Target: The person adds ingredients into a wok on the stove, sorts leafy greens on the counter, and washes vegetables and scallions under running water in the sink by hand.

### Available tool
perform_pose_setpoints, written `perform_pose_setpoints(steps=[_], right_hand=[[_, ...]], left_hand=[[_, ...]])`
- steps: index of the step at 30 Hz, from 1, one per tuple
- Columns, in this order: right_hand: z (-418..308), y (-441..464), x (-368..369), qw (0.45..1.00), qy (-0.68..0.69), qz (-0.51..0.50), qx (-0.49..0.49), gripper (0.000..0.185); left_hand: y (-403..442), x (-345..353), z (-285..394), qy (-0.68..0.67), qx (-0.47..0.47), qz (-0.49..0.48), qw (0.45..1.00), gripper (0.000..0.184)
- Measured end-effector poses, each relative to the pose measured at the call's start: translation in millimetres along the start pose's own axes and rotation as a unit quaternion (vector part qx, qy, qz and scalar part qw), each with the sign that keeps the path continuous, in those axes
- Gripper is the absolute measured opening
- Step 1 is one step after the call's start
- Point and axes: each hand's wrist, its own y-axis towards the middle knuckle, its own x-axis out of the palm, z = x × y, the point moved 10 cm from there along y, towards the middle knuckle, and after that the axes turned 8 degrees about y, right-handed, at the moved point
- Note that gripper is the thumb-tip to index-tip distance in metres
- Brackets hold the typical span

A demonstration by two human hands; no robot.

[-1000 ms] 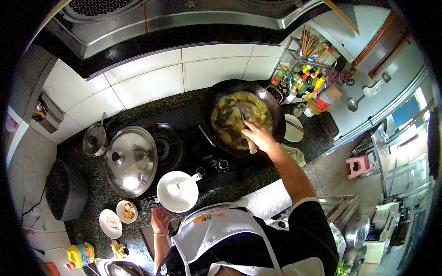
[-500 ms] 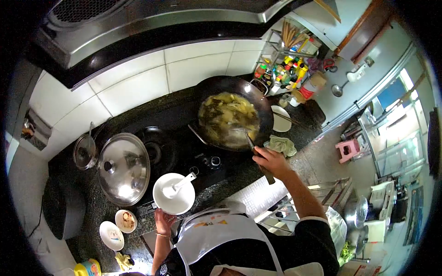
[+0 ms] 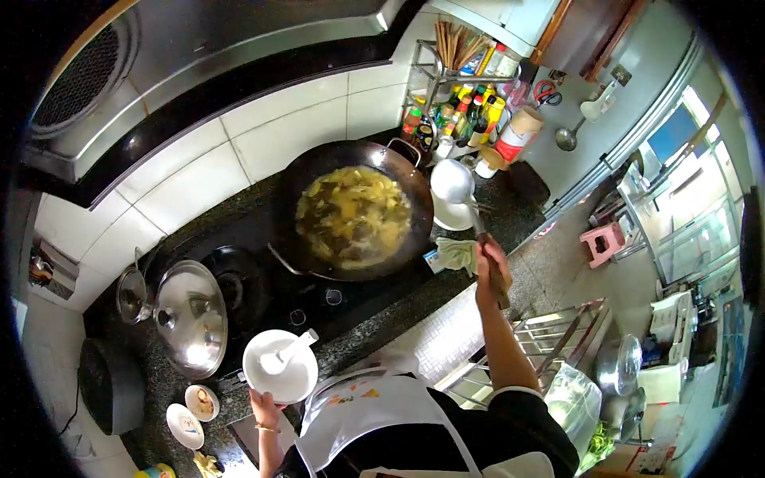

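My right hand point(image 3: 492, 275) is wrapped round the dark handle of a metal ladle point(image 3: 452, 182). The ladle's round head is over a white plate point(image 3: 453, 215), just right of the wok; I cannot tell if they touch. In the black wok point(image 3: 414, 191), yellowish pieces sit in steaming broth point(image 3: 355, 215). My left hand point(image 3: 264, 408) grips the near rim of a white bowl point(image 3: 301, 384), close to my apron. A white spoon point(image 3: 288, 353) rests in that bowl, its handle over the right edge.
A domed steel lid point(image 3: 191, 319) stands left of the wok, by a strainer point(image 3: 132, 295). Two small dishes point(image 3: 186, 426) are on the counter at lower left. Seasoning bottles point(image 3: 470, 111) crowd the back right corner. A green cloth point(image 3: 458, 255) lies by the wok; a pink stool point(image 3: 603, 241) stands beyond.
My right hand has lifted the ladle out of the wok and carried it right, over the plate. The bowl stays in my left hand. The whole view has shifted.
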Motion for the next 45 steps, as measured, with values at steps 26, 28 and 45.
perform_pose_setpoints(steps=[26,28,45], right_hand=[[278,-14,-49,0.828,-0.289,-0.465,0.123,0.050],[273,-1,-44,0.824,-0.295,-0.483,0.036,0.049],[262,68,-75,0.788,-0.395,-0.471,-0.039,0.036]], left_hand=[[18,465,21,0.135,0.023,-0.312,0.940,0.038],[12,486,35,0.109,-0.047,-0.324,0.939,0.034],[61,594,59,0.074,-0.042,-0.256,0.963,0.033]])
